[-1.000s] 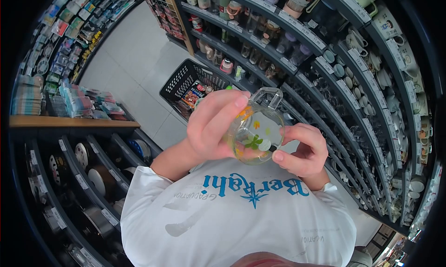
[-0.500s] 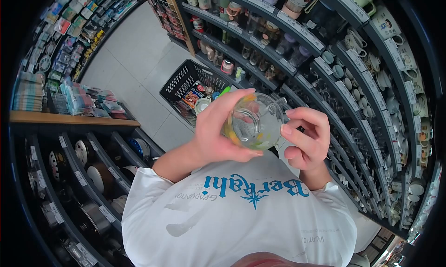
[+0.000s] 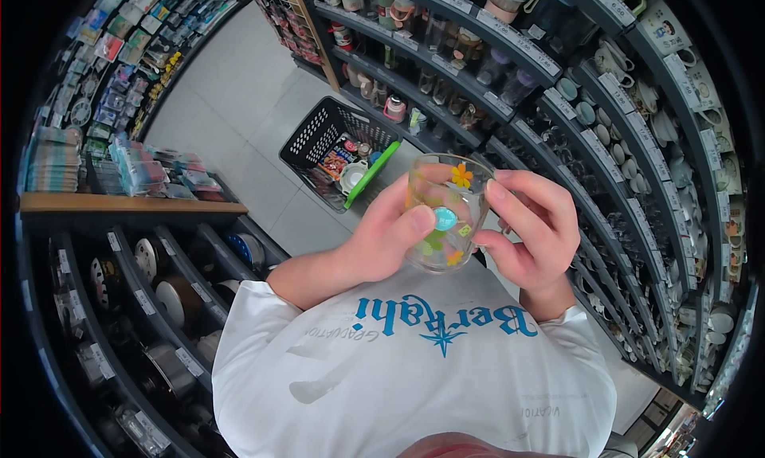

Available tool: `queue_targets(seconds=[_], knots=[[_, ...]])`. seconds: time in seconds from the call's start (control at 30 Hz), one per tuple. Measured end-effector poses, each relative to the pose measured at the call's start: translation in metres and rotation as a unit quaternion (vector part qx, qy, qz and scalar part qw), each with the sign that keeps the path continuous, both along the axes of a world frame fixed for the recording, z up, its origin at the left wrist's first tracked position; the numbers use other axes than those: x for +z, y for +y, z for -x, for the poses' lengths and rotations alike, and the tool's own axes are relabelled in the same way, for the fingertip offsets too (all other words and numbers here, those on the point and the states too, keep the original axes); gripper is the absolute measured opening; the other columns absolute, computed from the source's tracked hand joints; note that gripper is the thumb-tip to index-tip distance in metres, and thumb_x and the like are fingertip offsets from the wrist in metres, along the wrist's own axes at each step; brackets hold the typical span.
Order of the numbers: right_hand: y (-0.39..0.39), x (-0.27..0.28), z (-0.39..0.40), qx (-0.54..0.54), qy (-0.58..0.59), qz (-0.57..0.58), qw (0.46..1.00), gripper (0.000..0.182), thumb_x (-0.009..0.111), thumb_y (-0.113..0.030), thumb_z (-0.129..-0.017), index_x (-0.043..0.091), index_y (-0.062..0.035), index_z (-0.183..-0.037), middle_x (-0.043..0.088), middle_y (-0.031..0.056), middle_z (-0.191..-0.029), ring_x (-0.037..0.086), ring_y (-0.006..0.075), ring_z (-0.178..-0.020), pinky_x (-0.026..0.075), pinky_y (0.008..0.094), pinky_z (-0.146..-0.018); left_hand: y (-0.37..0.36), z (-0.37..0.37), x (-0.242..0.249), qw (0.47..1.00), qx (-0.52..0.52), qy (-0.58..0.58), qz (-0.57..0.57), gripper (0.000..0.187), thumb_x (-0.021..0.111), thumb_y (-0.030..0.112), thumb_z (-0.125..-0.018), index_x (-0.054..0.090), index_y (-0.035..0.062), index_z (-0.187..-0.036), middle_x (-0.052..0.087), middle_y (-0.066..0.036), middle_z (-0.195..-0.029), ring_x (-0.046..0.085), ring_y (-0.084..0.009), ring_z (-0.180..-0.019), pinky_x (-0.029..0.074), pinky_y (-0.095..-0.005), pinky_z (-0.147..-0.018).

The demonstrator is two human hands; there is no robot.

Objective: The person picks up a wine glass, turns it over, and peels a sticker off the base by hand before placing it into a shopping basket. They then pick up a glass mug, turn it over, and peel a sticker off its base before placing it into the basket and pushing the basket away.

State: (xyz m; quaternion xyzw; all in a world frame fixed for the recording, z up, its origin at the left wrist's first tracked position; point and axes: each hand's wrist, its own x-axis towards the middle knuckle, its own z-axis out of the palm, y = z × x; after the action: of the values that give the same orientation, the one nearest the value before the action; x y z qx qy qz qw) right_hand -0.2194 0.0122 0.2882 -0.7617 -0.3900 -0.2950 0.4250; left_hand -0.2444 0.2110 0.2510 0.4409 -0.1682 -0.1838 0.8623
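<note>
A clear glass mug [image 3: 466,247] with orange and green flower prints and a round blue sticker is held up in front of the chest. My left hand [image 3: 386,231] is closed around its left side, the thumb beside the sticker. On the other side, my right hand [image 3: 538,227] has its fingertips pinched at the mug's right edge, where the handle is; its fingers partly hide that part. The mug's side faces the camera, its rim toward the top.
A black basket [image 3: 307,139] with a green handle and several goods stands on the tiled floor [image 3: 231,91]. Shelves of cups and bottles [image 3: 518,52] curve along the right. Pans and lids [image 3: 175,303] fill the lower left rack, below packaged goods [image 3: 139,167].
The mug has turned from showing its open top to showing its printed side and sticker. My left thumb has moved onto its front, and more of the basket's green handle shows.
</note>
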Motion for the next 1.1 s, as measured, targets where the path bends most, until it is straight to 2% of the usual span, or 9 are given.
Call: queue_targets(seconds=[0.27,0.47,0.7,0.77,0.97,1.03,1.1], knots=[[-0.001,0.005,0.003,0.014,0.011,0.015,1.0,0.05,0.084,-0.023,-0.069,0.069,-0.0055,-0.114,0.061,0.0137,-0.109,0.055,0.0112,-0.073,0.041,0.0201,-0.05,0.004,0.001,0.005,1.0,-0.019,-0.008,-0.02,0.063,0.046,0.046,-0.098,0.034,-0.0027,-0.137,0.058,-0.01,-0.117,0.055,-0.0161,-0.109,0.044,-0.033,-0.095],[0.004,0.009,0.002,0.035,0.011,0.001,0.999,0.053,0.084,-0.025,-0.069,0.067,-0.0032,-0.114,0.058,0.0147,-0.108,0.051,0.0099,-0.069,0.04,0.0198,-0.051,0.006,0.003,0.013,0.999,-0.036,0.011,-0.011,0.064,0.045,0.05,-0.098,0.038,-0.0022,-0.135,0.059,-0.01,-0.114,0.056,-0.0159,-0.107,0.044,-0.0327,-0.094],[0.01,0.016,-0.001,0.044,0.009,-0.006,0.999,0.053,0.085,-0.02,-0.067,0.067,-0.0015,-0.114,0.054,0.0122,-0.104,0.043,0.0078,-0.06,0.037,0.0197,-0.05,0.009,0.001,0.01,0.998,-0.065,0.002,0.002,0.065,0.045,0.051,-0.098,0.038,-0.0016,-0.135,0.059,-0.009,-0.113,0.056,-0.0153,-0.105,0.045,-0.0319,-0.092],[0.01,0.021,0.0,0.04,0.01,0.028,0.999,0.054,0.084,-0.016,-0.065,0.067,-0.0016,-0.114,0.053,0.0109,-0.101,0.04,0.007,-0.059,0.036,0.0204,-0.049,0.008,0.002,0.01,0.997,-0.073,0.01,0.013,0.065,0.045,0.051,-0.098,0.038,-0.0015,-0.135,0.059,-0.009,-0.113,0.056,-0.0152,-0.105,0.045,-0.0318,-0.092],[0.01,0.023,-0.006,0.066,-0.003,0.035,0.997,0.054,0.082,-0.017,-0.066,0.067,-0.0021,-0.115,0.05,0.0095,-0.097,0.039,0.0075,-0.059,0.034,0.0208,-0.049,0.01,0.002,0.014,0.996,-0.084,0.003,0.009,0.065,0.045,0.051,-0.098,0.037,-0.0009,-0.137,0.058,-0.009,-0.114,0.056,-0.0151,-0.106,0.045,-0.0316,-0.092],[0.013,0.023,-0.008,0.071,0.001,0.025,0.997,0.053,0.081,-0.017,-0.066,0.067,-0.0024,-0.115,0.049,0.0094,-0.097,0.039,0.0077,-0.059,0.034,0.021,-0.049,0.008,0.002,0.017,0.996,-0.061,0.022,-0.056,0.084,0.044,0.068,-0.089,0.038,-0.0033,-0.133,0.061,-0.015,-0.108,0.062,-0.0214,-0.1,0.05,-0.032,-0.085],[0.015,0.023,-0.008,0.075,0.006,0.014,0.997,0.053,0.081,-0.017,-0.066,0.067,-0.0028,-0.115,0.049,0.0092,-0.097,0.039,0.008,-0.06,0.034,0.0212,-0.049,0.008,0.002,0.017,0.996,-0.06,0.022,-0.057,0.084,0.043,0.068,-0.089,0.039,-0.0035,-0.132,0.061,-0.015,-0.108,0.062,-0.0212,-0.099,0.05,-0.0319,-0.085]])
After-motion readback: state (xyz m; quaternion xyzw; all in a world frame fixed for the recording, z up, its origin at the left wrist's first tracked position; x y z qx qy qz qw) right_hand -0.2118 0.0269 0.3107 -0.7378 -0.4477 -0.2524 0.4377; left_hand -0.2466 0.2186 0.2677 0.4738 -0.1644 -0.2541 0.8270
